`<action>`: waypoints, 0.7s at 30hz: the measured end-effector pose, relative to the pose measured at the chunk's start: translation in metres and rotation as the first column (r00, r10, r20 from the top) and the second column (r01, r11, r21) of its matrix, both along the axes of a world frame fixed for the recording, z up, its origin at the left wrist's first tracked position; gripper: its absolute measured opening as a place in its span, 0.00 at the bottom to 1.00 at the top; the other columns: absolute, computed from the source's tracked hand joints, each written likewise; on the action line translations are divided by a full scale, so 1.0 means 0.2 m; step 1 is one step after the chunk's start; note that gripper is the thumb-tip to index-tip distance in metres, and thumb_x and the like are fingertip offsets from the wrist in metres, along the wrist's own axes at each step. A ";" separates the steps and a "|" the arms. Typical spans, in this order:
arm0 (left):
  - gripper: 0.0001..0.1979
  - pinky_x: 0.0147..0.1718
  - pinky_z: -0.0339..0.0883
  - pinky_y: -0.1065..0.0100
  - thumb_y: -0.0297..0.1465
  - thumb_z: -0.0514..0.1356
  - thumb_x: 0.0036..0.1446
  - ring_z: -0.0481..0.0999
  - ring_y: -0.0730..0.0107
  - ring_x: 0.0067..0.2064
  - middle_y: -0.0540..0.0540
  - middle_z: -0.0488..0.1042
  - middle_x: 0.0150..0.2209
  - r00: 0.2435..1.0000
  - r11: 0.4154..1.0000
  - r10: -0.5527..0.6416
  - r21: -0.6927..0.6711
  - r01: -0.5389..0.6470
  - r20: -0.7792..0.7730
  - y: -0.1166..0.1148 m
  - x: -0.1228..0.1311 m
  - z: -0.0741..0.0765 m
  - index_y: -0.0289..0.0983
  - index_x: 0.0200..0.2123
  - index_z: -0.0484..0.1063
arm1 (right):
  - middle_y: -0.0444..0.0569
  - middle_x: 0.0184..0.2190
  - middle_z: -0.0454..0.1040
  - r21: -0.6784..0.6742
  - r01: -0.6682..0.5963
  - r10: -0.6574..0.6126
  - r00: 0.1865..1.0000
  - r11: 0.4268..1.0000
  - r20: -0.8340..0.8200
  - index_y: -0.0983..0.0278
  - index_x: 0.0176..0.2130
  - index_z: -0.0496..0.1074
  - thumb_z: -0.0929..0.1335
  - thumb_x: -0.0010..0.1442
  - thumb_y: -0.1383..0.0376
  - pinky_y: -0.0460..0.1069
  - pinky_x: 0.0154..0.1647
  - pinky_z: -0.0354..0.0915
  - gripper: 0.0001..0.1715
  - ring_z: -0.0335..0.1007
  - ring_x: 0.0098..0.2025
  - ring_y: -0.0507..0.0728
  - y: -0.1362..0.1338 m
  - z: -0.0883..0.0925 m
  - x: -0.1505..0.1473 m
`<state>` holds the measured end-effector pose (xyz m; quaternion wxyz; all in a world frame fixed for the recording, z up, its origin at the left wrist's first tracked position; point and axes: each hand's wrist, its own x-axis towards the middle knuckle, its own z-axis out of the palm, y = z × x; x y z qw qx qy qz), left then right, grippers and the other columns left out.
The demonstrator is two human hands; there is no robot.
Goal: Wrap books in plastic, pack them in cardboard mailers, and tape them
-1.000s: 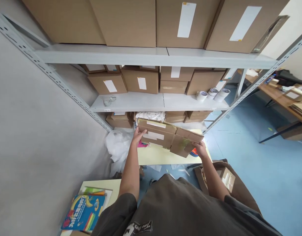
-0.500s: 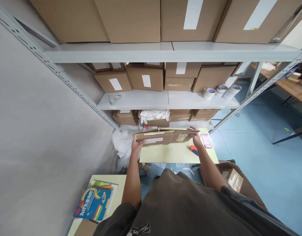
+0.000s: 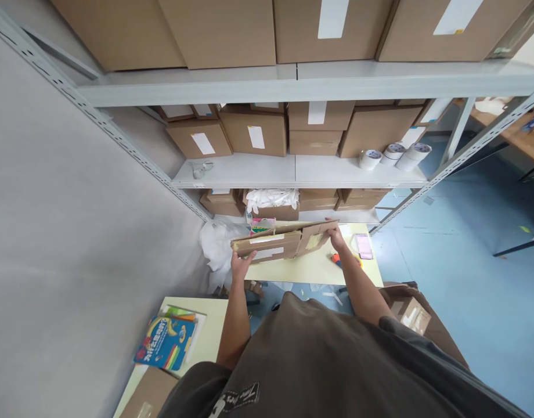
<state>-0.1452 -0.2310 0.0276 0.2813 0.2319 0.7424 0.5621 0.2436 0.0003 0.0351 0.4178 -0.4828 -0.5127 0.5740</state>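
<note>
A cardboard box [image 3: 286, 245], folded nearly flat, is held up between my hands over the pale yellow table [image 3: 302, 271]. White labels and a strip of yellowish tape show on its near side. My left hand [image 3: 241, 265] grips its left end, thumb on the near face. At the right end, my right hand [image 3: 336, 237] is closed around the edge, with some fingers hidden behind the cardboard. On the table near my right wrist lies a red and blue tool [image 3: 335, 259], partly covered by the arm. A pink packet [image 3: 363, 247] rests farther right.
A metal shelf [image 3: 249, 172] ahead carries cardboard boxes, tape rolls [image 3: 370, 159] and glasses [image 3: 201, 169]. White gloves [image 3: 272, 199] fill a lower box. White plastic wrap [image 3: 217, 247] hangs by the wall. Books [image 3: 166, 342] lie on a left side table; an open carton [image 3: 443, 342] stands right.
The folded box has moved slightly left and tilted, its right end now higher and its two panels more angled to each other. Both hands keep their hold. The view has shifted slightly.
</note>
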 end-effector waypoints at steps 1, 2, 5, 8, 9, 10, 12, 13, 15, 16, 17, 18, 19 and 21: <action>0.34 0.63 0.73 0.48 0.39 0.81 0.44 0.82 0.48 0.59 0.40 0.83 0.51 1.000 1.000 0.010 -0.004 -0.010 0.005 -0.01 0.01 -0.01 0.39 0.53 0.76 | 0.49 0.53 0.80 0.012 0.005 -0.004 1.000 1.000 -0.016 0.56 0.55 0.77 0.66 0.42 0.60 0.57 0.62 0.67 0.39 0.70 0.56 0.65 -0.01 -0.02 -0.01; 0.34 0.63 0.73 0.48 0.39 0.81 0.44 0.81 0.48 0.59 0.39 0.83 0.51 1.000 1.000 0.015 -0.014 -0.015 0.015 -0.01 0.03 -0.01 0.39 0.53 0.76 | 0.48 0.53 0.79 0.019 0.008 -0.008 1.000 1.000 -0.026 0.56 0.56 0.76 0.65 0.42 0.60 0.57 0.61 0.67 0.40 0.70 0.55 0.65 -0.01 -0.03 -0.02; 0.32 0.63 0.73 0.47 0.37 0.81 0.44 0.80 0.46 0.60 0.38 0.83 0.51 0.999 0.998 0.019 -0.054 -0.017 0.047 -0.03 0.08 -0.02 0.39 0.52 0.76 | 0.46 0.54 0.78 0.032 0.005 -0.004 1.000 0.999 -0.030 0.54 0.58 0.74 0.65 0.42 0.59 0.56 0.62 0.67 0.42 0.70 0.56 0.63 -0.03 -0.07 -0.04; 0.33 0.63 0.73 0.45 0.35 0.82 0.42 0.81 0.45 0.59 0.38 0.83 0.50 0.997 0.998 0.057 -0.045 -0.054 0.060 -0.03 0.13 -0.03 0.39 0.52 0.76 | 0.46 0.56 0.78 0.006 0.018 -0.017 0.999 1.000 -0.039 0.54 0.58 0.73 0.65 0.42 0.58 0.56 0.64 0.67 0.42 0.70 0.58 0.63 -0.03 -0.09 -0.04; 0.34 0.63 0.74 0.46 0.35 0.82 0.42 0.81 0.46 0.59 0.38 0.83 0.51 0.996 0.998 0.063 -0.021 -0.062 0.065 -0.03 0.15 -0.04 0.39 0.52 0.75 | 0.47 0.58 0.78 -0.022 0.023 -0.024 0.999 0.999 -0.041 0.54 0.59 0.72 0.66 0.43 0.58 0.57 0.65 0.67 0.42 0.70 0.60 0.63 -0.03 -0.09 -0.05; 0.35 0.62 0.74 0.47 0.35 0.82 0.42 0.81 0.47 0.59 0.38 0.83 0.51 0.996 0.998 0.057 0.007 -0.058 0.072 -0.03 0.17 -0.05 0.39 0.53 0.75 | 0.48 0.60 0.77 -0.057 0.025 -0.027 0.999 0.998 -0.042 0.54 0.62 0.72 0.67 0.45 0.57 0.58 0.66 0.66 0.43 0.69 0.62 0.64 -0.04 -0.09 -0.05; 0.37 0.61 0.75 0.49 0.35 0.82 0.42 0.81 0.49 0.59 0.38 0.82 0.52 0.996 0.998 0.010 0.057 -0.015 0.090 -0.03 0.22 -0.07 0.39 0.55 0.74 | 0.48 0.68 0.72 -0.133 0.020 -0.026 0.999 0.991 -0.043 0.51 0.68 0.68 0.69 0.49 0.55 0.61 0.69 0.64 0.47 0.66 0.68 0.65 -0.06 -0.08 -0.06; 0.38 0.60 0.76 0.50 0.36 0.82 0.41 0.82 0.50 0.59 0.38 0.82 0.53 0.995 0.998 -0.016 0.068 0.010 0.096 -0.04 0.25 -0.08 0.39 0.56 0.73 | 0.48 0.72 0.68 -0.167 0.014 -0.022 0.999 0.986 -0.047 0.49 0.71 0.65 0.70 0.51 0.52 0.63 0.71 0.62 0.49 0.63 0.71 0.65 -0.07 -0.08 -0.07; 0.40 0.59 0.76 0.49 0.37 0.83 0.41 0.82 0.50 0.57 0.39 0.82 0.51 0.995 0.997 -0.052 0.069 0.046 0.088 -0.05 0.32 -0.10 0.39 0.56 0.73 | 0.44 0.78 0.60 -0.222 -0.007 -0.009 0.998 0.975 -0.069 0.43 0.75 0.59 0.71 0.56 0.46 0.66 0.73 0.58 0.52 0.56 0.76 0.65 -0.11 -0.07 -0.09; 0.40 0.59 0.76 0.49 0.38 0.83 0.40 0.83 0.49 0.57 0.39 0.82 0.51 0.995 0.996 -0.063 0.069 0.058 0.071 -0.05 0.35 -0.11 0.39 0.56 0.74 | 0.41 0.79 0.56 -0.244 -0.017 -0.003 0.996 0.970 -0.084 0.41 0.76 0.57 0.71 0.58 0.42 0.66 0.74 0.57 0.52 0.54 0.78 0.65 -0.12 -0.08 -0.09; 0.40 0.59 0.76 0.48 0.38 0.83 0.40 0.83 0.49 0.57 0.39 0.82 0.50 0.996 0.995 -0.075 0.073 0.071 0.050 -0.05 0.39 -0.12 0.39 0.56 0.74 | 0.39 0.80 0.53 -0.263 -0.025 0.000 0.995 0.964 -0.097 0.39 0.77 0.57 0.72 0.58 0.39 0.65 0.75 0.57 0.53 0.51 0.79 0.65 -0.14 -0.08 -0.10; 0.41 0.59 0.76 0.48 0.37 0.83 0.40 0.82 0.49 0.57 0.39 0.82 0.51 0.996 0.993 -0.089 0.084 0.087 0.031 -0.06 0.42 -0.12 0.39 0.57 0.75 | 0.37 0.81 0.52 -0.277 -0.027 -0.002 0.995 0.961 -0.103 0.39 0.77 0.57 0.72 0.58 0.36 0.64 0.76 0.57 0.54 0.50 0.80 0.65 -0.16 -0.09 -0.09; 0.42 0.60 0.76 0.49 0.37 0.82 0.40 0.82 0.49 0.58 0.39 0.81 0.53 0.994 0.989 -0.111 0.101 0.108 0.019 -0.05 0.45 -0.12 0.39 0.59 0.74 | 0.36 0.81 0.51 -0.284 -0.023 -0.006 0.995 0.959 -0.103 0.39 0.77 0.58 0.72 0.58 0.34 0.62 0.77 0.57 0.55 0.49 0.80 0.65 -0.17 -0.10 -0.08; 0.45 0.61 0.75 0.50 0.35 0.81 0.42 0.80 0.50 0.61 0.38 0.78 0.59 0.986 0.976 -0.166 0.144 0.162 0.017 -0.05 0.49 -0.12 0.42 0.64 0.72 | 0.38 0.80 0.55 -0.255 -0.036 0.012 0.996 0.966 -0.094 0.42 0.77 0.58 0.71 0.58 0.32 0.61 0.76 0.58 0.56 0.51 0.80 0.66 -0.20 -0.13 -0.05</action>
